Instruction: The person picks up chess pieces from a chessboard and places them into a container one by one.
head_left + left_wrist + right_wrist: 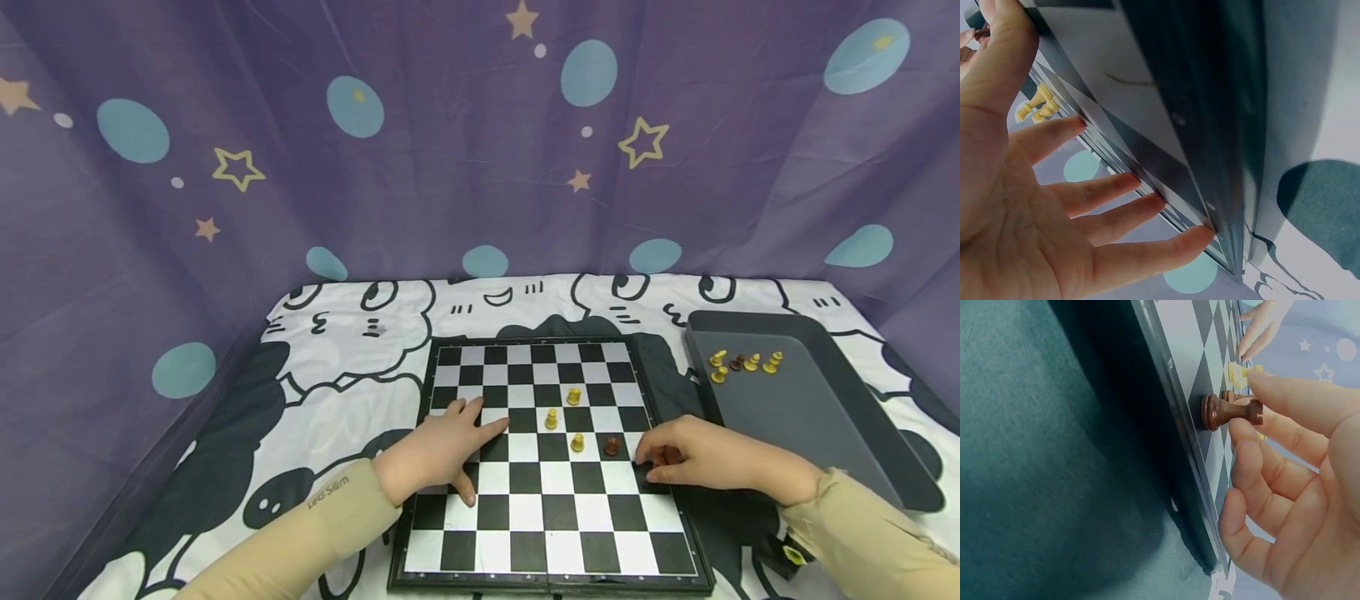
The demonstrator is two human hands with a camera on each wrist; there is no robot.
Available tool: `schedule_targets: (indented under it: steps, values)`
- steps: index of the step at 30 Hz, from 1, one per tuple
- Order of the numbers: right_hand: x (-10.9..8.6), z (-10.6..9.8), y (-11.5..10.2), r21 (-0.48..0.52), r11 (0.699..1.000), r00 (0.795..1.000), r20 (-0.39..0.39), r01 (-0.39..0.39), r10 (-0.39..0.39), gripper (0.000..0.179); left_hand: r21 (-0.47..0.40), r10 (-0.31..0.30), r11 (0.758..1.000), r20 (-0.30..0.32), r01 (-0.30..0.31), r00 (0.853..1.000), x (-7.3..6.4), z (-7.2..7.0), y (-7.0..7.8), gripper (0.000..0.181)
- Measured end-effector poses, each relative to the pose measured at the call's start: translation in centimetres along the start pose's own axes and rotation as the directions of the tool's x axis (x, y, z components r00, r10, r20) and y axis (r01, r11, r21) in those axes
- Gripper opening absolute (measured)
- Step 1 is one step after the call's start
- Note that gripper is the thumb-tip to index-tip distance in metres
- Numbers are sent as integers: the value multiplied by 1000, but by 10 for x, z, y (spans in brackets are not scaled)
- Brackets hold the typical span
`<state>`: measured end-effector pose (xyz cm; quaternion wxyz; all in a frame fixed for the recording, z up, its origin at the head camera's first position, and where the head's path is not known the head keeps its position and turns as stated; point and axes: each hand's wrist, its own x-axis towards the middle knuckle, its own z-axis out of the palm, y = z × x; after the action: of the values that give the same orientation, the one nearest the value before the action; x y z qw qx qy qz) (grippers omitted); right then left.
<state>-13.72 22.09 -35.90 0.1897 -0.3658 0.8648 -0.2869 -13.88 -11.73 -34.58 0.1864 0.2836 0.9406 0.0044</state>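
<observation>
chessboard (547, 467) centre on table | tray (810, 417) right of it | pieces (744, 363) in tray

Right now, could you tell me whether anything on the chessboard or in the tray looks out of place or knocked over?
Nothing stands out. The pieces on the chessboard stand upright; those in the tray are too small to judge. The right hand pinches a brown piece.

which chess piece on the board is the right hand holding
The brown rook at the board's right edge, pinched by the right hand. The other brown piece and three yellow pieces stand untouched.
</observation>
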Motion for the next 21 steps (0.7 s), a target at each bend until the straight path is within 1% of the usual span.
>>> schedule_targets:
  steps: [4, 11, 15, 21]
  values:
    - [-2, 1, 4, 53, 998, 1000, -1, 25, -25, 14, -10, -4, 1000, 1, 4, 1000, 0, 0, 0, 104]
    - [-4, 2, 12, 146, 987, 998, -5, 68, -68, 11, -24, -12, 1000, 7, 12, 1000, 0, 0, 0, 104]
    - [-5, 3, 15, 176, 980, 996, -8, 93, -93, 10, -27, -12, 1000, 7, 12, 1000, 0, 0, -1, 103]
    - [-5, 3, 17, 206, 974, 996, -11, 94, -94, 10, -22, -5, 1000, 2, 5, 1000, 0, 0, -1, 104]
